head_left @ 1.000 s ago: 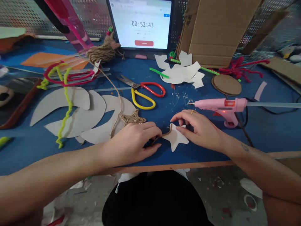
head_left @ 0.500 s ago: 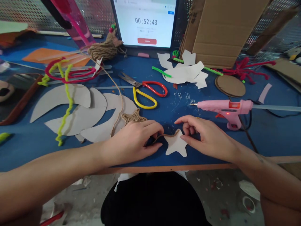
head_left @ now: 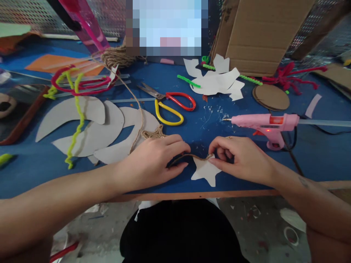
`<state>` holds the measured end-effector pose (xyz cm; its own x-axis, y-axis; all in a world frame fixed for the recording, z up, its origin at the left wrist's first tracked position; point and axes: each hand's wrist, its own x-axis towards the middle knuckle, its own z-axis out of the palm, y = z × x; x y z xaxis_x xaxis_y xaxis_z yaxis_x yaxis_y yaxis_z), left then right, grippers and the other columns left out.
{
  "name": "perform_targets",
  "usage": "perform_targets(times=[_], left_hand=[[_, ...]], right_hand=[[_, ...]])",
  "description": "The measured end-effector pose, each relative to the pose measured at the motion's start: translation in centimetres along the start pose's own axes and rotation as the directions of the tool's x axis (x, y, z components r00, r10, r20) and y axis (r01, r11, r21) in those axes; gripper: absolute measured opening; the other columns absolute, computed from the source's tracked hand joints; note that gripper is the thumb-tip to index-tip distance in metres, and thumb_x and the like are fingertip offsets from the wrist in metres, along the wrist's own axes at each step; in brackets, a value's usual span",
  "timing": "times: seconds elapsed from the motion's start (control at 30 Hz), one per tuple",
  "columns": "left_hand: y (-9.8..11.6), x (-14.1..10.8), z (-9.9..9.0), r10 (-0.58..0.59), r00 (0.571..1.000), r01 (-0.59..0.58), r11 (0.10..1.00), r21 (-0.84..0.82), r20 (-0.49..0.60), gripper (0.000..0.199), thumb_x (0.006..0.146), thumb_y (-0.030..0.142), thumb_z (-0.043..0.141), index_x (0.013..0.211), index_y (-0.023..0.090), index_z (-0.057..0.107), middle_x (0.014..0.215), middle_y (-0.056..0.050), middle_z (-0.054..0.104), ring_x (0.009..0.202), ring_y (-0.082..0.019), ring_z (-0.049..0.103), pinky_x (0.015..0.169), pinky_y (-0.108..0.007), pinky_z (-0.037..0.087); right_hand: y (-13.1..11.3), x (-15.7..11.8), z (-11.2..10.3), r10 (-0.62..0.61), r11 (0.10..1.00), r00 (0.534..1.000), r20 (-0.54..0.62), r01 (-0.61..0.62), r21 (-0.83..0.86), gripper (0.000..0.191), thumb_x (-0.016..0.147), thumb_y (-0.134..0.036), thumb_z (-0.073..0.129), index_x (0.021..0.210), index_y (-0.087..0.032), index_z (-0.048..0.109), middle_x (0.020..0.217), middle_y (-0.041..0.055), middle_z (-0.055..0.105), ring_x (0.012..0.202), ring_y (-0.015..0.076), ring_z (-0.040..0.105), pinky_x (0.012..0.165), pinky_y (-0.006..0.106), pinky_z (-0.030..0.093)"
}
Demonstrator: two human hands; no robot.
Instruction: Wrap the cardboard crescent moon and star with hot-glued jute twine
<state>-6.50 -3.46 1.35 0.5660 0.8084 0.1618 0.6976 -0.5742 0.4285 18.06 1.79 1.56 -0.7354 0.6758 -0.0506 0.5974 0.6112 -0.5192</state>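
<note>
A small white paper star (head_left: 207, 171) lies by the table's front edge. My right hand (head_left: 241, 157) pinches its upper point between thumb and forefinger, together with the end of a brown twine (head_left: 189, 155). From there the twine runs left along the star's top into the curled fingers of my left hand (head_left: 156, 157); part of that grip is hidden. Just beyond my left knuckles, partly covered, sits a twine-wrapped star (head_left: 153, 132). A pink hot glue gun (head_left: 264, 124) lies past my right hand, its nozzle pointing left.
Scissors (head_left: 170, 104) with red and yellow handles lie mid-table. Grey crescent cut-outs (head_left: 106, 128) are at left, below a twine bundle (head_left: 117, 58). White paper scraps (head_left: 214, 82), cardboard discs (head_left: 270, 98) and an upright cardboard piece (head_left: 263, 36) occupy the back right.
My right thumb and forefinger have closed on the star's tip and the twine. The star has turned a little, and more of the twine shows near my left hand.
</note>
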Motion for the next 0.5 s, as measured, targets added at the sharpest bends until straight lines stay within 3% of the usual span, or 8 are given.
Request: perform_targets(times=[0.33,0.5], left_hand=[[-0.07,-0.07,0.01,-0.014,1.000,0.012,0.996,0.085,0.027,0.011,0.087,0.026,0.060,0.095,0.019,0.063,0.087,0.001,0.064,0.073,-0.013,0.062,0.061,-0.024,0.044],[-0.22,-0.04,0.10,-0.022,0.999,0.019,0.996,0.084,0.044,0.010,0.088,0.024,0.058,0.096,0.019,0.063,0.087,0.001,0.064,0.074,-0.014,0.063,0.062,-0.025,0.044]], right_hand=[[-0.32,-0.19,-0.52,-0.007,0.999,0.996,0.090,0.003,0.050,0.015,0.079,-0.031,0.067,0.076,-0.021,0.057,0.065,-0.0047,0.057,0.061,0.0092,0.051,0.053,0.021,0.036],[-0.89,-0.57,-0.90,0.081,0.978,0.976,0.202,-0.116,0.172,0.015,0.077,-0.027,0.067,0.069,-0.021,0.057,0.059,-0.0062,0.056,0.053,0.0063,0.049,0.048,0.019,0.035]])
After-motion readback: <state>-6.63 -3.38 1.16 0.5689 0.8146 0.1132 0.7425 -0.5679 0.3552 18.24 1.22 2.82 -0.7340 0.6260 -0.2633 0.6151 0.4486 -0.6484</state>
